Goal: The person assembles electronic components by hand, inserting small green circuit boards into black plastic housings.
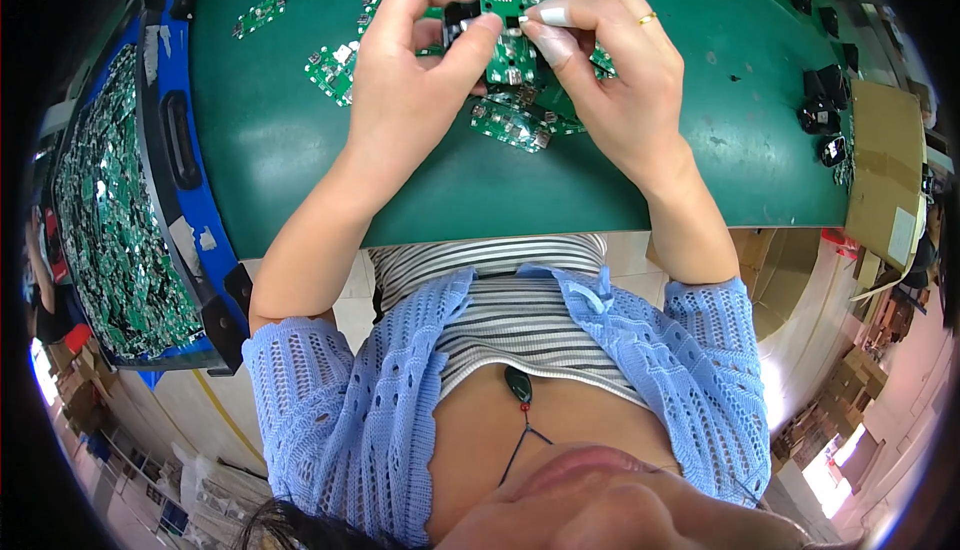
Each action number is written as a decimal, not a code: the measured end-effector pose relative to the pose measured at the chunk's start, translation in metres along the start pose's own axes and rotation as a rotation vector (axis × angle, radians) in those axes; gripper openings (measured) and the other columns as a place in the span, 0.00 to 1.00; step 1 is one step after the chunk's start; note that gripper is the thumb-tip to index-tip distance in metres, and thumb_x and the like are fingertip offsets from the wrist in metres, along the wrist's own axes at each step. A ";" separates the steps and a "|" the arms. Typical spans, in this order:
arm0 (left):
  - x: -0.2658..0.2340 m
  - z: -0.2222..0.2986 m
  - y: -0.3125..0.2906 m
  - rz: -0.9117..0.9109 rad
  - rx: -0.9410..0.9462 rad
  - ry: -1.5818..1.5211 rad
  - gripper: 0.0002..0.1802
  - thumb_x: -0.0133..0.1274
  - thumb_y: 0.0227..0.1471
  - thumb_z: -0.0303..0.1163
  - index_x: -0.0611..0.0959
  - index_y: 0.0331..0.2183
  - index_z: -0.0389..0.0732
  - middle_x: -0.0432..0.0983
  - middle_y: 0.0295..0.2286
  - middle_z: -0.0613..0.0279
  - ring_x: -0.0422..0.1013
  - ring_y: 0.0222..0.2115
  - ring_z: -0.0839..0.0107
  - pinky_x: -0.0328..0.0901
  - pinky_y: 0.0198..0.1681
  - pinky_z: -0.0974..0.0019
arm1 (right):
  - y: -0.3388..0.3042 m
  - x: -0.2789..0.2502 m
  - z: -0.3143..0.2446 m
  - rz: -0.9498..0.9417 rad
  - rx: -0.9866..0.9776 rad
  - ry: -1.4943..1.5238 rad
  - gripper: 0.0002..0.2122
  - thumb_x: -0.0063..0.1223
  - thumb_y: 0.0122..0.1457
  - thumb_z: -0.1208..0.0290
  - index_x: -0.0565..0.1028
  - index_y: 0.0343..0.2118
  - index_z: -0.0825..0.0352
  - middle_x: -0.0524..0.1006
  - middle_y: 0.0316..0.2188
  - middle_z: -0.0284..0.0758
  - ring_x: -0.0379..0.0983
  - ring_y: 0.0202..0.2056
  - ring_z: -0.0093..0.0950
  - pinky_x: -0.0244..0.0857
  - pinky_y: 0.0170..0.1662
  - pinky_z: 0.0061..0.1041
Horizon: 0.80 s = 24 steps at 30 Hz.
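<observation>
A green circuit board [511, 48] is held up between the hands above the table's far half, its long axis running roughly away from the body. It is gripped by the left hand [408, 75], the thumb laid over its face; a black piece [461, 18] sits at its left edge. By the right hand [632, 75], thumb and forefinger are brought close together at the right edge; whether anything is pinched there cannot be told. Both hands are equally near. Beneath, loose boards [510, 127] are scattered on the green table [480, 198]; a blue-edged tray [205, 215] is set to the left.
</observation>
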State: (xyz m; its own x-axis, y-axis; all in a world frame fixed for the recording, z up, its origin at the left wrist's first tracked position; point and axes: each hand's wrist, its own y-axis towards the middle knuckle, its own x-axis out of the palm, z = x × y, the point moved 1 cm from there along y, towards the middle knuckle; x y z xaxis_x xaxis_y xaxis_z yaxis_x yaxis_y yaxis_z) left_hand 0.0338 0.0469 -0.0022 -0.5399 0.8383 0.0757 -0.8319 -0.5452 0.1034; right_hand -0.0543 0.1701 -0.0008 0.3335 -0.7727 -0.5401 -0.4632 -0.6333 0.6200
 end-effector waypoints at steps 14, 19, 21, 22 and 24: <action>0.000 0.018 -0.004 0.079 0.296 0.477 0.16 0.52 0.41 0.16 0.76 0.37 0.35 0.69 0.29 0.59 0.67 0.27 0.74 0.61 0.24 0.77 | -0.003 0.007 -0.001 0.014 -0.122 -0.076 0.07 0.57 0.46 0.83 0.71 0.28 0.69 0.72 0.27 0.34 0.69 0.25 0.21 0.64 0.23 0.16; 0.003 0.023 -0.005 0.099 0.392 0.522 0.16 0.52 0.39 0.16 0.76 0.36 0.35 0.70 0.28 0.55 0.68 0.27 0.65 0.63 0.28 0.70 | -0.004 0.006 -0.002 -0.004 -0.102 -0.102 0.08 0.57 0.45 0.83 0.71 0.28 0.68 0.72 0.27 0.34 0.68 0.24 0.21 0.64 0.22 0.16; 0.003 0.023 -0.005 0.100 0.388 0.551 0.16 0.53 0.39 0.16 0.77 0.36 0.35 0.70 0.28 0.54 0.68 0.26 0.64 0.63 0.28 0.69 | -0.004 0.007 -0.003 -0.015 -0.081 -0.109 0.08 0.57 0.44 0.83 0.71 0.28 0.68 0.72 0.27 0.34 0.68 0.23 0.21 0.64 0.22 0.16; 0.003 0.023 -0.006 0.099 0.388 0.552 0.16 0.53 0.39 0.16 0.77 0.36 0.35 0.70 0.28 0.54 0.68 0.26 0.64 0.63 0.28 0.69 | -0.003 0.007 -0.002 -0.008 -0.086 -0.120 0.08 0.57 0.44 0.83 0.71 0.28 0.68 0.72 0.26 0.33 0.68 0.23 0.21 0.64 0.22 0.16; 0.003 0.023 -0.006 0.089 0.391 0.574 0.17 0.53 0.39 0.17 0.77 0.36 0.36 0.70 0.28 0.54 0.69 0.27 0.63 0.64 0.28 0.68 | -0.003 0.007 -0.003 0.001 -0.090 -0.131 0.08 0.57 0.44 0.83 0.71 0.27 0.68 0.72 0.26 0.33 0.68 0.23 0.21 0.64 0.22 0.17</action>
State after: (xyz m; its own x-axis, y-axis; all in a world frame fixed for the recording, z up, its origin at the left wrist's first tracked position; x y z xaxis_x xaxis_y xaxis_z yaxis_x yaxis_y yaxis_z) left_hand 0.0400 0.0530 0.0205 -0.6758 0.6026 -0.4243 -0.7324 -0.4844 0.4786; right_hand -0.0482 0.1665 -0.0051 0.2203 -0.7646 -0.6057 -0.3858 -0.6386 0.6658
